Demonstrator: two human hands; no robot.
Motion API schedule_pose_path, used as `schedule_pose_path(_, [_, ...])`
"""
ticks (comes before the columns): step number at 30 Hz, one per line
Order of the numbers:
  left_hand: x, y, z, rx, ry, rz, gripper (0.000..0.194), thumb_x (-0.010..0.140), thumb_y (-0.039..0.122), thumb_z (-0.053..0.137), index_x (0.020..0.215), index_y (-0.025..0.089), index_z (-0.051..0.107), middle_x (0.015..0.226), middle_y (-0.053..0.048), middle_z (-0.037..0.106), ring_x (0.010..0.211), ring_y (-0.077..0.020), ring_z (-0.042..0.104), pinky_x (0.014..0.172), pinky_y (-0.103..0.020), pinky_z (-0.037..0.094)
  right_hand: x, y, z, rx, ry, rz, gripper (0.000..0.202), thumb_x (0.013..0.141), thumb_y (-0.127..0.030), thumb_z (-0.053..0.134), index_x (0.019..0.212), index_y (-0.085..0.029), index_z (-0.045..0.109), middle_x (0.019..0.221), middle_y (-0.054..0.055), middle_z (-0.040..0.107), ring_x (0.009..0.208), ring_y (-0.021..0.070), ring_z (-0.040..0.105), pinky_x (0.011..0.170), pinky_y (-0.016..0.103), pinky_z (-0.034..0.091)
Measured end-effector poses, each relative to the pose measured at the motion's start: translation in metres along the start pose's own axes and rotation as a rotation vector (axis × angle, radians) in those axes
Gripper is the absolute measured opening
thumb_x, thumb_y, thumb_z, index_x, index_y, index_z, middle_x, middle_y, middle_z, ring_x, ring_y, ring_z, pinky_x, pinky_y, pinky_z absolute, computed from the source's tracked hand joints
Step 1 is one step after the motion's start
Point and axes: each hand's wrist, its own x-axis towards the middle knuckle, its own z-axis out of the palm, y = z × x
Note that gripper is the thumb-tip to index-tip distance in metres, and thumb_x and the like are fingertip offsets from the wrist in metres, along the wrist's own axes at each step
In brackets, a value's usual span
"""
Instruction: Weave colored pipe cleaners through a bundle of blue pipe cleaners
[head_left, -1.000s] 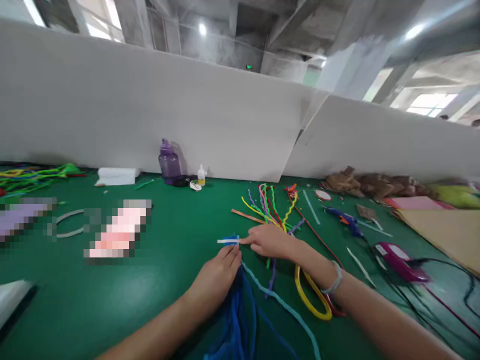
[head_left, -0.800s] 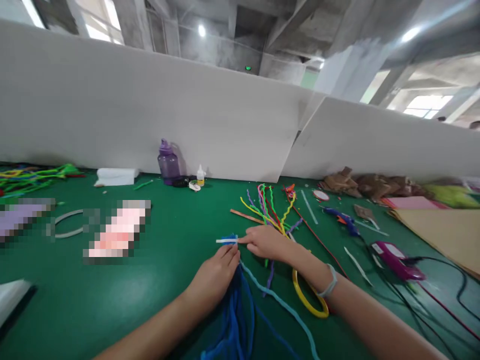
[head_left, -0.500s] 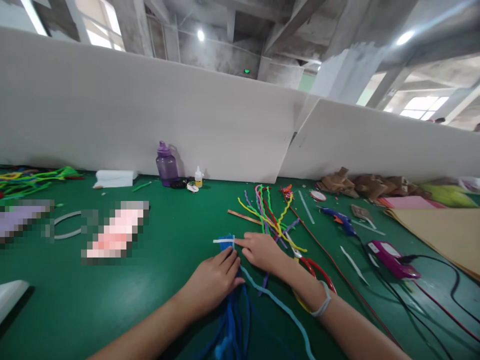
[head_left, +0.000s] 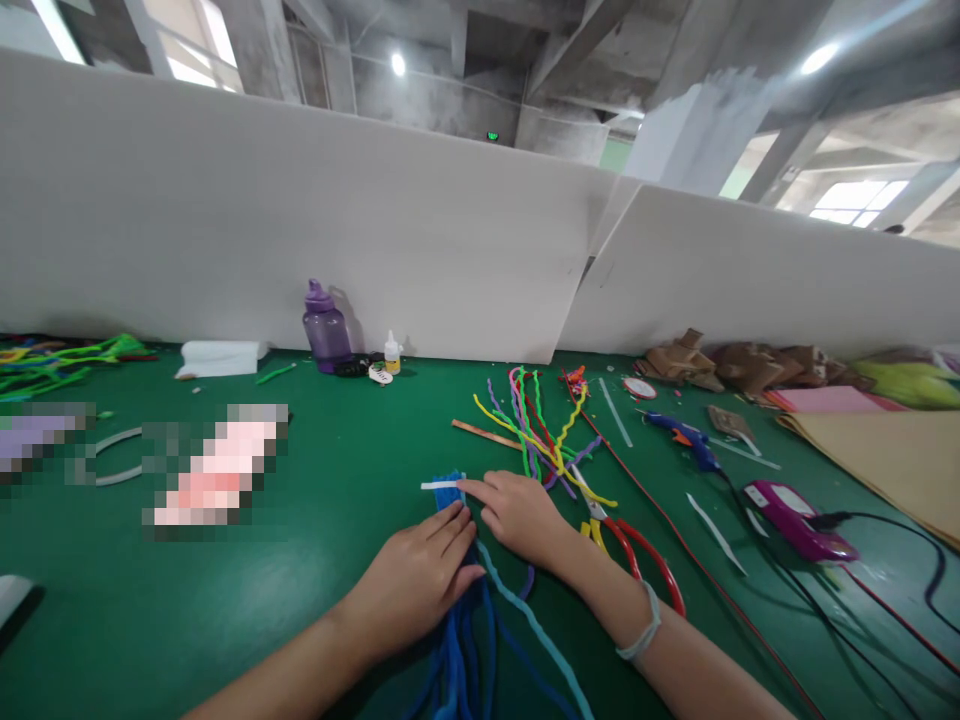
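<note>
In the head view, a bundle of blue fuzzy craft stems (head_left: 453,640) is pressed against the green tabletop (head_left: 322,540) by the left hand (head_left: 420,575), its grip closed over the bundle near the upper end. A narrow white strip (head_left: 439,486) is laid across that end, its right part touched by the extended index finger of the right hand (head_left: 521,510); whether anything is grasped in the right grip cannot be told. A light-blue fuzzy stem (head_left: 534,625) is seen trailing between the forearms. Beyond the right hand, multicoloured wavy fuzzy stems (head_left: 556,450) are spread beside red-handled metal scissors (head_left: 626,535), partly hidden by the forearm. Farther right, a blue glue gun (head_left: 686,437) and a magenta device, apparently a power unit (head_left: 796,520), are shown. A translucent purple plastic bottle (head_left: 327,330) is stood upright near the white partition (head_left: 300,220).
</note>
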Motion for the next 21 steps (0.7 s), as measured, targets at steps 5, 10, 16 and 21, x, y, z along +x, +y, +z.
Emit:
schedule_pose_path(5, [0.0,-0.007,-0.001,-0.123,0.101,-0.121,0.029,0.096,0.029,0.04,0.107,0.015,0.063,0.111,-0.007,0.067,0.111,-0.0214,0.058,0.094,-0.038,0.051,-0.001,0.002,-0.002,-0.025,-0.016,-0.023,0.042,0.088,-0.019,0.045,0.129,-0.03,0.049,0.092,0.003,0.06,0.089,0.0183,0.055,0.073,0.026,0.04])
schedule_pose_path(10, [0.001,-0.016,0.001,-0.214,0.141,-0.307,0.022,0.093,0.022,0.045,0.105,0.019,0.063,0.108,-0.005,0.065,0.107,-0.0207,0.054,0.094,-0.041,0.048,-0.001,0.001,-0.002,-0.03,-0.002,-0.022,0.045,0.087,-0.018,0.045,0.131,-0.027,0.048,0.092,0.004,0.061,0.089,0.0187,0.054,0.074,0.027,0.04])
schedule_pose_path(16, [0.003,-0.017,0.001,-0.249,0.109,-0.316,0.019,0.091,0.019,0.049,0.101,0.02,0.065,0.102,-0.005,0.064,0.1,-0.021,0.053,0.09,-0.042,0.049,-0.004,0.003,0.0,0.083,0.06,-0.009,0.039,0.085,-0.013,0.043,0.122,-0.022,0.055,0.093,0.004,0.063,0.091,0.0172,0.055,0.079,0.027,0.04])
schedule_pose_path(21, [0.004,-0.017,0.0,-0.246,0.119,-0.311,0.02,0.09,0.017,0.048,0.099,0.019,0.066,0.099,-0.004,0.066,0.099,-0.0204,0.054,0.089,-0.041,0.049,-0.006,0.005,0.0,0.057,0.07,-0.076,0.034,0.088,-0.019,0.044,0.117,-0.026,0.06,0.088,0.003,0.062,0.086,0.0167,0.055,0.073,0.026,0.039])
